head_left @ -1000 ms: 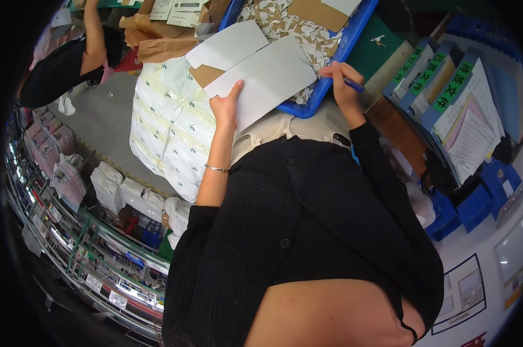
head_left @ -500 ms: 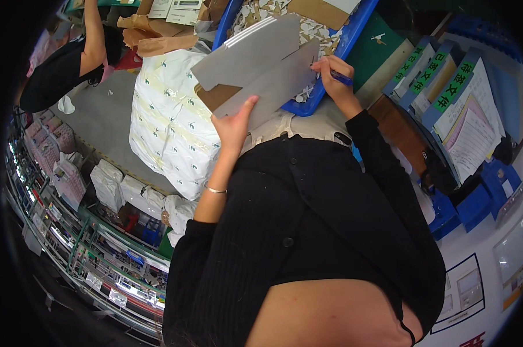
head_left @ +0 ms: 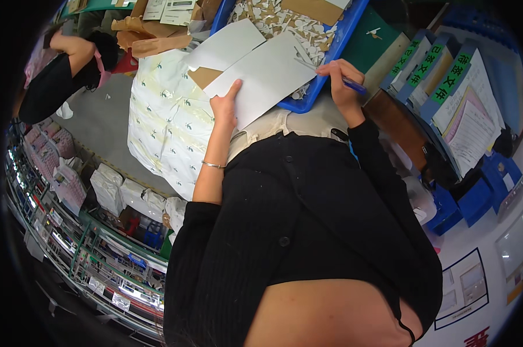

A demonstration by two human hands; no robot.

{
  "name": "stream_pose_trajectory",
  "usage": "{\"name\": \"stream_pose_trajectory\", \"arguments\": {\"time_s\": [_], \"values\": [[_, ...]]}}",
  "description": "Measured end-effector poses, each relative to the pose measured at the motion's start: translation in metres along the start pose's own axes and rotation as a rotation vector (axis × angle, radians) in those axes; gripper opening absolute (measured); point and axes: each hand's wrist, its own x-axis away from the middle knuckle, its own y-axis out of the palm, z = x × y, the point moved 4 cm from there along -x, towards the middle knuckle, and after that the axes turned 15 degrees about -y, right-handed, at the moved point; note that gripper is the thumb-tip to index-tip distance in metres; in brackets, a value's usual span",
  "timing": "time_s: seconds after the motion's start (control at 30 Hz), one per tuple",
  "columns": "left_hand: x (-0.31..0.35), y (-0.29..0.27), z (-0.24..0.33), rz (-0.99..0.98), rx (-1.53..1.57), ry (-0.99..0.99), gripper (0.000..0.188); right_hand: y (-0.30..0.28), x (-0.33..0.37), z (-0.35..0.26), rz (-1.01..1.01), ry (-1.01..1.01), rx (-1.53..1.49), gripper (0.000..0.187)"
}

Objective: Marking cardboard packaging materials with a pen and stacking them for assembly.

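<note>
My left hand (head_left: 225, 109) is closed on the near left edge of a white cardboard sheet (head_left: 267, 78), thumb on top. Another white piece (head_left: 230, 43) lies against it on the far left, with a brown cardboard patch (head_left: 204, 77) showing near my thumb. My right hand (head_left: 343, 87) pinches a slim tool (head_left: 354, 86) with a blue-purple handle and a thin pale tip. That tip reaches the sheet's right edge; whether it touches is unclear, as is the tool's exact kind. Beneath the sheets is a blue bin (head_left: 349, 36) full of white and brown cardboard scraps (head_left: 261, 10).
A large white wrapped bundle (head_left: 163, 121) stands to the left of my left arm. Blue file holders (head_left: 440, 75) with papers stand at the right. Another person's arm (head_left: 73, 52) is at the far left. Brown paper and boxes (head_left: 151, 43) lie beyond the bundle.
The cardboard has tipped flatter, its white face now turned up, and shifted slightly down. My right hand has moved a little right and down with the tool. The other person's arm has bent.
</note>
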Motion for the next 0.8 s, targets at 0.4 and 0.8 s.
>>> {"name": "stream_pose_trajectory", "arguments": {"time_s": [0.4, 0.8], "values": [[0.000, 0.003, 0.000, 0.034, -0.066, -0.013, 0.047, 0.017, 0.014, 0.012, 0.062, 0.082, -0.108, 0.021], [0.043, 0.022, 0.027, -0.089, -0.130, 0.481, 0.041, 0.037, 0.002, 0.028, -0.151, 0.104, 0.052, 0.021]]}}
